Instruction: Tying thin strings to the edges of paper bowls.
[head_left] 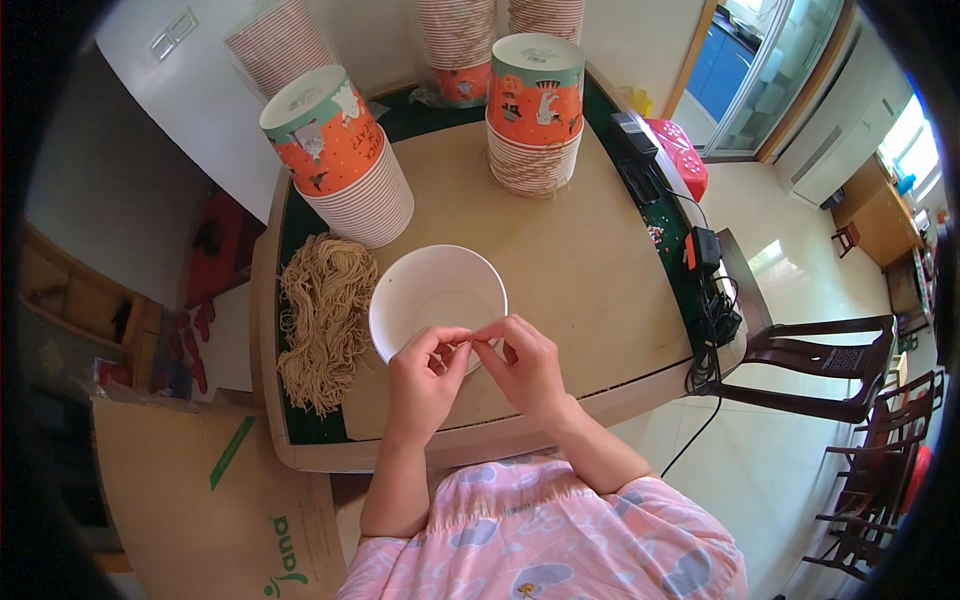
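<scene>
A white paper bucket (pixel 432 285) stands on the table with its open top toward me. My left hand (pixel 425 372) and my right hand (pixel 523 368) meet over its near rim, the thumbs and forefingers of both pinched tightly together. Whatever lies between the fingertips is too small to make out; the hands also hide part of the near rim. Just left of the bucket lies a loose bundle of tan cords (pixel 325 320).
Upside-down stacks of orange-and-green paper buckets stand at the back left (pixel 325 145) and back right (pixel 537 100). Wrapped stacks (pixel 455 30) are behind them. Black cables and a power adapter (pixel 703 250) run along the table's right edge, near a dark chair (pixel 820 365).
</scene>
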